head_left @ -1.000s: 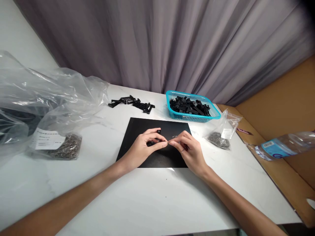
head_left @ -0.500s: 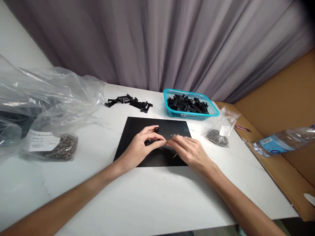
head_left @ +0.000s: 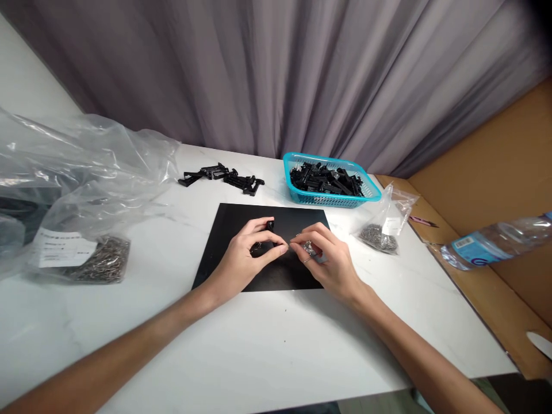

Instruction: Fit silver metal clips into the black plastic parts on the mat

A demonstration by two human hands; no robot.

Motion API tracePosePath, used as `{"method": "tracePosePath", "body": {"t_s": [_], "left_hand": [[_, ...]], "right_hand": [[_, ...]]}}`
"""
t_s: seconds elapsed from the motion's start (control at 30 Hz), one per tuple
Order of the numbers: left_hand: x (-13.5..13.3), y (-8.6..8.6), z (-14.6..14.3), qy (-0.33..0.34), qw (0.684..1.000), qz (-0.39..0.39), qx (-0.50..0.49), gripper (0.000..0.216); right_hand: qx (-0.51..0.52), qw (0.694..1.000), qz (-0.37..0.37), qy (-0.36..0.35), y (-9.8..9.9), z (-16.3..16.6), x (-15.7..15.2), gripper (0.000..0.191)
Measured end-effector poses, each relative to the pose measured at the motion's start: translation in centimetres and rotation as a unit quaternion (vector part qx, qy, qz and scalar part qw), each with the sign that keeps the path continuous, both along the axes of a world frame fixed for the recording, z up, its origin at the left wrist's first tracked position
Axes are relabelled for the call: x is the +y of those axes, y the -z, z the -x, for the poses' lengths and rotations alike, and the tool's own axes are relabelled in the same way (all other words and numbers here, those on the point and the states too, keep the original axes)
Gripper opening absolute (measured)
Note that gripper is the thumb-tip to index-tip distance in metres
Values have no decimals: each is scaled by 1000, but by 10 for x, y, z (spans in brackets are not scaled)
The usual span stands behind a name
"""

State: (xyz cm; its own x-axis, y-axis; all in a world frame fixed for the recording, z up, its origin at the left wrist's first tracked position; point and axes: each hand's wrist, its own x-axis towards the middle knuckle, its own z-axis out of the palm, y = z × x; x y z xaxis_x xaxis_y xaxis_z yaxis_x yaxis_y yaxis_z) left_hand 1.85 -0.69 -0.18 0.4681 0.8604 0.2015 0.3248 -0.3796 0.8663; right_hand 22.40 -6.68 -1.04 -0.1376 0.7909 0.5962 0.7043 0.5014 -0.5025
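My left hand point(head_left: 245, 253) is curled over the black mat, its fingers round a black plastic part point(head_left: 270, 225) whose end shows beyond the fingers. Thumb and index fingertips of that hand press together; anything tiny between them is too small to tell. Just to the right, my right hand point(head_left: 330, 256) is pinched, with its fingertips close to the left ones. What it grips, if anything, I cannot make out. Small shiny metal pieces point(head_left: 309, 248) lie on the black mat point(head_left: 228, 221), seen through the gap under the right fingers.
A blue basket point(head_left: 336, 201) of black plastic parts stands at the back. More black parts point(head_left: 241, 182) lie left of it. Bags of small metal pieces rest at left point(head_left: 103, 259) and right point(head_left: 379, 237). A plastic bottle point(head_left: 487, 246) is by the cardboard point(head_left: 487, 167).
The right hand's fingers have opened into a wider arch and parted slightly from the left fingertips, exposing the metal pieces. The left hand keeps its hold. The view has shifted slightly.
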Motion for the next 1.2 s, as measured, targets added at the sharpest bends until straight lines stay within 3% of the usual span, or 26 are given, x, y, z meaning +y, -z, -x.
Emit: {"method": "tracePosePath", "body": {"t_s": [0.17,0.27,0.4,0.5,0.67,0.97,1.2], "left_hand": [[-1,-2,-1,-6,999,33,-11,16],[0,-6,0,-3,999,47,-18,16],[-1,-9,1,8,997,66,-31,17],[-2,-11,2,12,997,71,-39,17],[0,-9,2,9,997,71,-41,17],[-1,-11,1,18,995,76,-54,17],[1,-9,1,16,997,56,-57,17]], "right_hand": [[39,999,24,-18,-6,-2,0,11],[61,993,97,-31,-9,-5,0,12],[140,960,233,-70,-12,-7,2,19],[212,927,295,-91,-12,-7,4,25],[282,901,314,-98,-9,-7,6,29],[269,893,343,-114,-13,-5,6,28],[330,864,358,-128,-14,-4,6,28]]}}
